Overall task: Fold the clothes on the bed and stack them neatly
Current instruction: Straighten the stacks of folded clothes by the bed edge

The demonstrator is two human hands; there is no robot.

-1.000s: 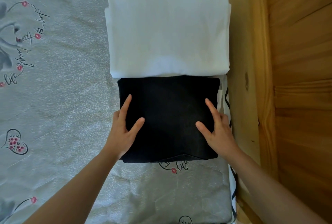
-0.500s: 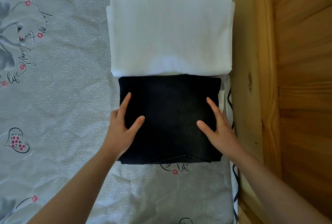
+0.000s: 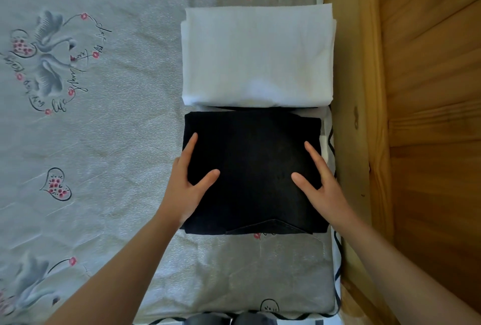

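Observation:
A folded black garment lies flat on the bed near its right edge. My left hand rests on its left side, index finger and thumb straight and spread on the cloth. My right hand lies the same way on its right side. The remaining fingers of both hands are hidden past the garment's edges. Just beyond the black garment sits a folded white garment, its near edge touching the black one.
The bed carries a grey sheet printed with swans and pink hearts. A wooden bed frame runs along the right, with wooden planks beyond it.
The view has tilted so both garments sit lower in the frame. My hands stay in the same places on the black garment.

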